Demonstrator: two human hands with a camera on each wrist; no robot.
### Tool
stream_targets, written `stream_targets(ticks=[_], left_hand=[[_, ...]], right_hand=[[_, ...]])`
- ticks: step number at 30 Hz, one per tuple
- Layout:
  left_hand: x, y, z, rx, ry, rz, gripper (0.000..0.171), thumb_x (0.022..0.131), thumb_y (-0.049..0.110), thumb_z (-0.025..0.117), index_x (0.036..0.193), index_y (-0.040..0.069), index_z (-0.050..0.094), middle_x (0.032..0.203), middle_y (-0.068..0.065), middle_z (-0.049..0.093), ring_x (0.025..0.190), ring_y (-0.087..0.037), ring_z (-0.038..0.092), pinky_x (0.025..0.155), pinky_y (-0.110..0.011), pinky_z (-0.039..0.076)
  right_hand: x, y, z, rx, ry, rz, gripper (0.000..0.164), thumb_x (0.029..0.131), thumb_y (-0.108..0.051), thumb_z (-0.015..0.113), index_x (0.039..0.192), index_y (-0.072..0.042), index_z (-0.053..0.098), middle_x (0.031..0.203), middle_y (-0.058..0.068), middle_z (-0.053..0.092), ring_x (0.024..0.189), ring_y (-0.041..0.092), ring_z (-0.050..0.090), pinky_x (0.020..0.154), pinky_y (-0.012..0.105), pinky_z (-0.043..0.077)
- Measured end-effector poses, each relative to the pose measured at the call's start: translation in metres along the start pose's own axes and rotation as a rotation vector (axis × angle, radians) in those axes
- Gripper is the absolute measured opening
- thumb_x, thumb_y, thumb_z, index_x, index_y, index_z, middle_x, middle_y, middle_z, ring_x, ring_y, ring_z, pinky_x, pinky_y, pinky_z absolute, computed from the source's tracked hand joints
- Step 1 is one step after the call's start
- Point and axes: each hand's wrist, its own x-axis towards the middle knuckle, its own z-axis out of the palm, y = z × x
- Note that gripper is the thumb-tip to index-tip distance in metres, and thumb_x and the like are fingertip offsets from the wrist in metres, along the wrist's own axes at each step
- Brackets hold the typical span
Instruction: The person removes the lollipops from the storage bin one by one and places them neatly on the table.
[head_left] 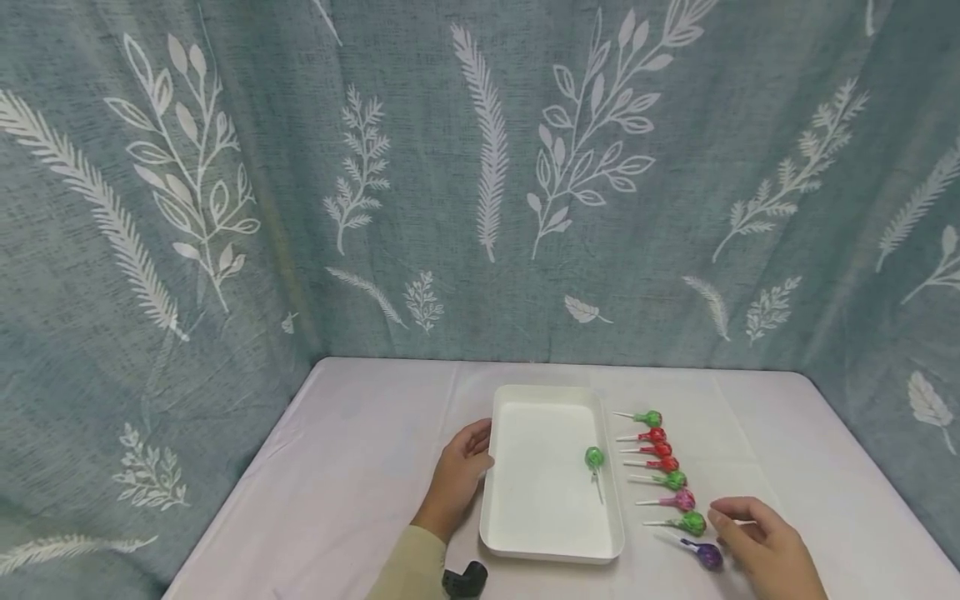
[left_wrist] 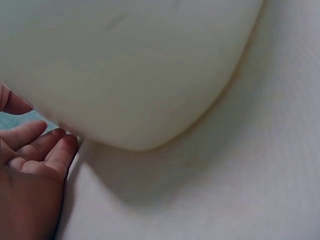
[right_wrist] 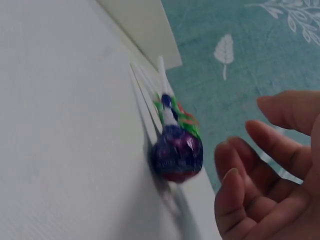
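My left hand [head_left: 455, 473] holds the left rim of a shallow white tray [head_left: 540, 542], thumb at the edge and fingers against the outer side. In the left wrist view those fingers [left_wrist: 60, 150] meet the tray's wall [left_wrist: 135, 115]. A green lollipop [head_left: 594, 457] lies inside the tray near its right wall. My right hand [head_left: 768, 546] is loosely curved, with nothing between thumb and fingers. Nearest to it are a purple lollipop [head_left: 708, 556] and a green-wrapped lollipop [head_left: 692, 523]. In the right wrist view the purple lollipop [right_wrist: 177, 152] partly covers others behind it.
Right of the tray, wrapped lollipops form a column, sticks pointing left: green [head_left: 653, 418], several red [head_left: 660, 449], another green [head_left: 676, 480] and pink [head_left: 684, 500]. A black object [head_left: 465, 579] shows by the left sleeve. Blue-green curtains [head_left: 420, 167] surround the white-covered table [head_left: 375, 467].
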Motion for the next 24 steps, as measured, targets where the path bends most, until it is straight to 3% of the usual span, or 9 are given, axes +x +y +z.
stream_targets(ticks=[5, 12, 24], left_hand=[[0.0, 0.0, 0.0, 0.0, 0.018, -0.001, 0.065, 0.09, -0.003, 0.057, 0.154, -0.004, 0.054, 0.154, -0.02, 0.058, 0.144, -0.037, 0.054, 0.12, -0.051, 0.045], [-0.002, 0.003, 0.002, -0.013, 0.02, 0.005, 0.062, 0.091, -0.003, 0.057, 0.153, -0.004, 0.055, 0.153, -0.019, 0.059, 0.144, -0.036, 0.055, 0.119, -0.051, 0.045], [-0.001, 0.0, 0.0, 0.002, 0.02, 0.006, 0.062, 0.091, -0.003, 0.057, 0.153, -0.005, 0.054, 0.152, -0.02, 0.06, 0.142, -0.036, 0.055, 0.119, -0.052, 0.046]], right_hand=[[-0.006, -0.013, 0.011, 0.075, -0.007, -0.04, 0.047, 0.107, -0.031, 0.072, 0.137, 0.005, 0.065, 0.119, 0.009, 0.073, 0.09, 0.019, 0.071, 0.072, 0.028, 0.059], [-0.018, -0.029, 0.023, 0.129, -0.037, -0.037, 0.049, 0.108, -0.034, 0.071, 0.143, -0.001, 0.062, 0.119, 0.009, 0.075, 0.096, 0.019, 0.069, 0.075, 0.029, 0.06], [-0.025, -0.052, 0.052, 0.198, -0.057, -0.226, 0.036, 0.104, -0.01, 0.073, 0.137, 0.001, 0.063, 0.14, 0.016, 0.064, 0.105, 0.018, 0.07, 0.082, 0.027, 0.062]])
